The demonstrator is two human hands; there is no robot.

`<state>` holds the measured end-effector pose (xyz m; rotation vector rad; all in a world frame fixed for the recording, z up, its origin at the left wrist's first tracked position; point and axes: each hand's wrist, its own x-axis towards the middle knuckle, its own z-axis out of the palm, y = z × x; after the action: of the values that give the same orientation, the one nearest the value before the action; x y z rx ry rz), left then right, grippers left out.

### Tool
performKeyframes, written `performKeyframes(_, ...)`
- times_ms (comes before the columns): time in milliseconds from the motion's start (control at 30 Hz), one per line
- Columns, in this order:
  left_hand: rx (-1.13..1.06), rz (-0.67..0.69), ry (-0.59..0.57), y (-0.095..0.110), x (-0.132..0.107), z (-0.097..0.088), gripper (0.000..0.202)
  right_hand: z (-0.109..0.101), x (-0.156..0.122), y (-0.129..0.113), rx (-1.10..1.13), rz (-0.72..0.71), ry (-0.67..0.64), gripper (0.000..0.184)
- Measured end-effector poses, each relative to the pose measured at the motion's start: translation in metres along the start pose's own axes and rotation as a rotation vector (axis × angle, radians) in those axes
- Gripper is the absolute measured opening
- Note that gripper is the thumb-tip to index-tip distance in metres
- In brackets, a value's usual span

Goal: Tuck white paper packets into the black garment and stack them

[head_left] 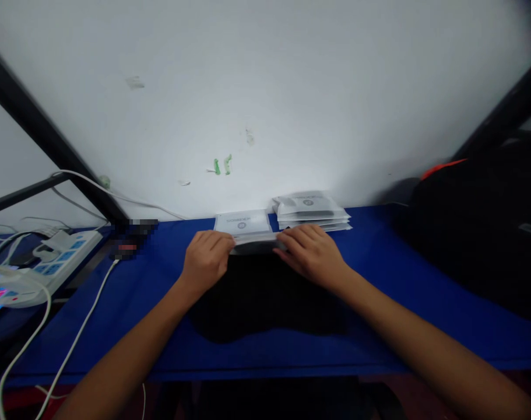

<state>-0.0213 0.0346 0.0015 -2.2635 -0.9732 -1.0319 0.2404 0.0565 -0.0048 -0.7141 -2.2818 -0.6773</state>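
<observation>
A frosted plastic pouch (pixel 257 240) with something dark inside is stretched between both hands above the blue table. My left hand (pixel 208 256) is closed, its thumb and fingers pinching the pouch's left end. At the opposite end, my right hand (pixel 310 252) also has its fingers closed on the pouch. Just behind it lies a flat white printed packet (pixel 243 221). To the right of that, against the wall, is a stack of similar packets (pixel 313 209). Below my hands spreads a black shape (pixel 265 300); I cannot tell whether it is cloth or a mat.
The blue table (pixel 379 344) runs along a white wall. A white power strip (pixel 68 256) and several white cables (pixel 88 318) are at the left, near a pixelated dark object (pixel 132 239). A large black bag-like object (pixel 479 233) with an orange edge stands at the right.
</observation>
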Motion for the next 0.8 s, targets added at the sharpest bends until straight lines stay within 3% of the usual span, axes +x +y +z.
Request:
performKeyframes(133,0.063,-0.126,-0.009,-0.018,-0.001,0.005,0.007,0.005,-0.008,0.017,0.211,0.197,-0.118,0.016)
performKeyframes(233,0.048,-0.099,-0.027,-0.009,0.0,0.007,0.008,0.007,-0.009,0.012,0.387,0.222,-0.112,0.015)
performKeyframes(433,-0.186,0.163,-0.024,0.039,-0.001,0.011,0.014,0.005,-0.004,-0.018,0.432,-0.015,-0.068,0.017)
performKeyframes(533,-0.196,0.188,0.006,0.049,-0.001,0.011,0.004,0.004,-0.002,-0.027,0.426,-0.102,-0.058,0.022)
performKeyframes(667,-0.12,0.145,-0.041,0.039,0.001,0.008,0.011,0.003,-0.003,-0.024,0.414,-0.092,-0.014,0.021)
performKeyframes(800,-0.02,0.047,-0.049,0.008,0.003,0.004,0.013,-0.002,-0.005,-0.006,0.417,0.081,0.081,0.012)
